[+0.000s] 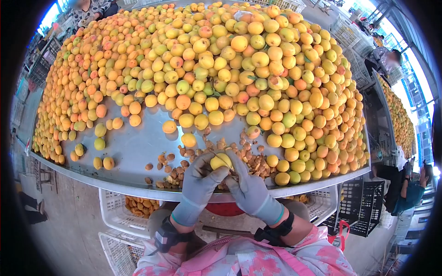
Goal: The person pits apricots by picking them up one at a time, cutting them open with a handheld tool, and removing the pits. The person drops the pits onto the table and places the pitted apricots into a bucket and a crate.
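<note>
A yellow apricot is held over the near edge of the metal table. My left hand, in a grey glove, is closed around its left side, with the thumb lying across the front. From the right, my gloved right hand presses its closed fingers and thumb against the same fruit. Whether a small tool sits between those fingers is hidden. Brown apricot pits lie heaped just beyond both hands, with more pits scattered to the left.
A large mound of apricots covers most of the metal table. Below its raised front rim are white crates, one containing orange apricot pieces. Black crates stand at right. Other people are around the hall.
</note>
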The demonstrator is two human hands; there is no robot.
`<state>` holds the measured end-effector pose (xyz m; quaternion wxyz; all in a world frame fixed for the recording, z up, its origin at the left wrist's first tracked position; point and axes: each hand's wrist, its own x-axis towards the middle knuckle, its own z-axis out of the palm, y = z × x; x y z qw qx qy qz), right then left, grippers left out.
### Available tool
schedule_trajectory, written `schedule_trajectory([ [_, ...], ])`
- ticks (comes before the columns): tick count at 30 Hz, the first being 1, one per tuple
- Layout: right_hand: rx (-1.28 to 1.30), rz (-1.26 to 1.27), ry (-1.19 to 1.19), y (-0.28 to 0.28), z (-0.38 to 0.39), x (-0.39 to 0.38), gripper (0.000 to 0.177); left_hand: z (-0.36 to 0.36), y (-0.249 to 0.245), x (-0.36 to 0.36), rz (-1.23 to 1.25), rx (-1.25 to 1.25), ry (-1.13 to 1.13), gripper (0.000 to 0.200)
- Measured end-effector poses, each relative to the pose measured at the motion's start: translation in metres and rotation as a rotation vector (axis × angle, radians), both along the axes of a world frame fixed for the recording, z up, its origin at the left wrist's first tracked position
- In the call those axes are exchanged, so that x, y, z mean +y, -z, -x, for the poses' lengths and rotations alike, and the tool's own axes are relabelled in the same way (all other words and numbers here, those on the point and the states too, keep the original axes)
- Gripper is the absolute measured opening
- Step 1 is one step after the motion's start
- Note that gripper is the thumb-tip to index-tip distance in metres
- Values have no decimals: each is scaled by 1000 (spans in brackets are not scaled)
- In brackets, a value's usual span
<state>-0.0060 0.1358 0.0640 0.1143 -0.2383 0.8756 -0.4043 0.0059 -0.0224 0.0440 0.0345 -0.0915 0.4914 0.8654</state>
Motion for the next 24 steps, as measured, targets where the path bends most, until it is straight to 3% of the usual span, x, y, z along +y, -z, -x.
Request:
schedule_trajectory([
  [6, 105, 85, 28, 11, 0, -7, 72, 3, -2, 13, -125, 22, -106, 36],
  [11, 74, -9, -17, 7, -2, -7, 71, -2, 10, 3, 210, 120, -33, 33],
  [20, 88, 117, -39, 14, 1, -3, 71, 1, 15, 1, 448, 194, -43, 35],
  [24, 107, 12, -50, 10, 1, -2, 71, 1, 6, 3, 459, 217, -64, 37],
])
